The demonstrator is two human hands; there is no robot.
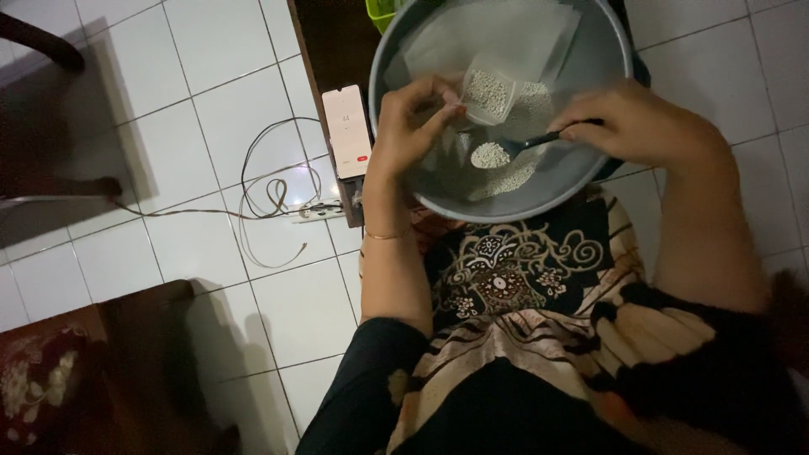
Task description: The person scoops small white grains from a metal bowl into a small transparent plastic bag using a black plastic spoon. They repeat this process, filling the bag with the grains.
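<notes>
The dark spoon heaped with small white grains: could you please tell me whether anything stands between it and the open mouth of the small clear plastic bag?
Nothing visible does. The dark spoon in the right hand sits just below the small clear plastic bag, which the left hand holds over the round grey metal basin; only open air lies between them.

Basin [590, 160]: rests on your lap, straight ahead of you.
Grains [510, 179]: heaped in the basin's near part.
Small bag [489, 93]: over the basin, pinched in your left hand [413, 126].
Spoon [506, 152]: in your right hand [640, 122], its loaded bowl just below the bag.
Phone [347, 131]: on the table [333, 42], just left of the basin.
Cable [270, 198]: on the floor [194, 109], left of the table.
</notes>
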